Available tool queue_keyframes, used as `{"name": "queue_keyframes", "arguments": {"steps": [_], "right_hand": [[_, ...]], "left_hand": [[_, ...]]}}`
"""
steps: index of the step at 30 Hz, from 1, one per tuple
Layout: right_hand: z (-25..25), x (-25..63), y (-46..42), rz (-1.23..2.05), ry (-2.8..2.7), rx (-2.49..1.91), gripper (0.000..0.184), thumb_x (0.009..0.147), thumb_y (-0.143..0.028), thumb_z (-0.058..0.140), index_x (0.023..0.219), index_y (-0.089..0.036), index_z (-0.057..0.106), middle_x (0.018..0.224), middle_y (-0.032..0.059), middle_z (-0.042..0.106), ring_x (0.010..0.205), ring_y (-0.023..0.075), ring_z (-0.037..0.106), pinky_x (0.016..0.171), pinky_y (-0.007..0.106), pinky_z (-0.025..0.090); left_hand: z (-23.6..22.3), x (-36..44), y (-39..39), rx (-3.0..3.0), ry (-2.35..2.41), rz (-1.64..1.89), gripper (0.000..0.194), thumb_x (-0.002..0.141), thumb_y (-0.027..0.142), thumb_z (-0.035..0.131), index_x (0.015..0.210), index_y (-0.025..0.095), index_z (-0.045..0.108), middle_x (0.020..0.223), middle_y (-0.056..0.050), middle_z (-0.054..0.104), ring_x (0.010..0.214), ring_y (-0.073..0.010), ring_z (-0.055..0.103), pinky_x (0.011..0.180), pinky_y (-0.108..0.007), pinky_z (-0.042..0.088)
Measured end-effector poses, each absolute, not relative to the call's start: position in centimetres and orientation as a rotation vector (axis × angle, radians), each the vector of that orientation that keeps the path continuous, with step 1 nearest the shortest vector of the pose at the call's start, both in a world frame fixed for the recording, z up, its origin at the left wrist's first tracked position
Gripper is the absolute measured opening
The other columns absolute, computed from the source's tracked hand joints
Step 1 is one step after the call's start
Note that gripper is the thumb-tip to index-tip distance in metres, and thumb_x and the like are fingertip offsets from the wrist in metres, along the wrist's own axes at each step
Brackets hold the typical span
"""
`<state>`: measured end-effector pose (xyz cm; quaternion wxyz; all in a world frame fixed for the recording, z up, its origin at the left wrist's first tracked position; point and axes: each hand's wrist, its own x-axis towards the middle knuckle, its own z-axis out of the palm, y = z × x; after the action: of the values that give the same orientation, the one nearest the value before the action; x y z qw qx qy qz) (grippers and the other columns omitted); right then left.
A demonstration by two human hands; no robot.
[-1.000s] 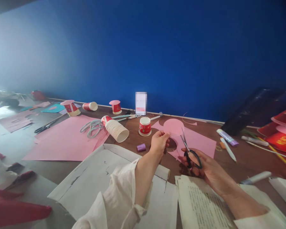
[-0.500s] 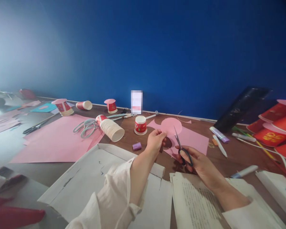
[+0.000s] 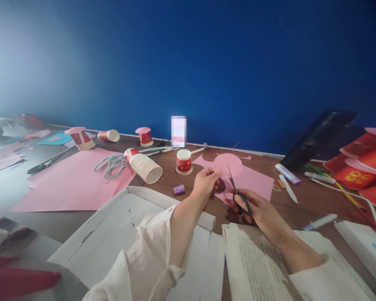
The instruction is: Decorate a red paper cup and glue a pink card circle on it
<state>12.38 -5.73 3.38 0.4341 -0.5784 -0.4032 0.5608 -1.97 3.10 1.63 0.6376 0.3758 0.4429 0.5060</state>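
My left hand pinches the near-left edge of a pink paper circle, held up over the table. In my right hand are black-handled scissors, their blades pointing up and slightly left, beside the circle's near side. The blades look nearly closed, and I see no paper between them. Under the circle lies a larger pink paper sheet with curved pieces cut from its edge. A red and white paper cup stands upside down just left of the sheet, and a purple cap lies in front of it.
A stack of paper cups, grey-handled scissors and a big pink sheet lie to the left. A white box lid and a printed booklet are in front. Glue stick and red cups sit right.
The pink circle has shifted slightly right in my left hand. My right hand with the scissors has barely moved, and the whole view has shifted a little.
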Motion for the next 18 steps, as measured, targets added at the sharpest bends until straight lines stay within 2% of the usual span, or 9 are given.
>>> {"name": "queue_keyframes", "arguments": {"steps": [11, 14, 18], "right_hand": [[3.65, 12.04, -5.85, 1.358, -1.017, -1.473, 0.062, 0.062, -0.061, 0.084, 0.106, -0.019, 0.073, 0.066, -0.0011, 0.061, 0.046, 0.0072, 0.046, 0.047, 0.025, 0.045], [3.59, 12.12, -5.87, 1.370, -1.034, -1.476, 0.060, 0.066, -0.061, 0.082, 0.107, -0.019, 0.072, 0.067, -0.0014, 0.062, 0.046, 0.0063, 0.046, 0.051, 0.025, 0.047], [3.43, 12.24, -5.79, 1.344, -1.072, -1.482, 0.058, 0.071, -0.061, 0.079, 0.109, -0.019, 0.070, 0.068, -0.0013, 0.062, 0.048, 0.0069, 0.048, 0.050, 0.023, 0.044]], "left_hand": [[1.90, -2.08, 2.92, 0.852, 1.011, 1.143, 0.024, 0.074, 0.034, 0.074, 0.071, 0.019, 0.055, 0.055, 0.005, 0.052, 0.043, -0.0051, 0.041, 0.044, -0.017, 0.031], [1.87, -2.06, 3.04, 0.856, 1.011, 1.141, 0.025, 0.073, 0.034, 0.074, 0.070, 0.019, 0.054, 0.053, 0.005, 0.052, 0.042, -0.0048, 0.041, 0.043, -0.017, 0.030], [1.80, -2.01, 3.14, 0.861, 1.011, 1.142, 0.025, 0.074, 0.033, 0.073, 0.069, 0.019, 0.053, 0.053, 0.005, 0.051, 0.041, -0.0045, 0.041, 0.043, -0.017, 0.030]]}}
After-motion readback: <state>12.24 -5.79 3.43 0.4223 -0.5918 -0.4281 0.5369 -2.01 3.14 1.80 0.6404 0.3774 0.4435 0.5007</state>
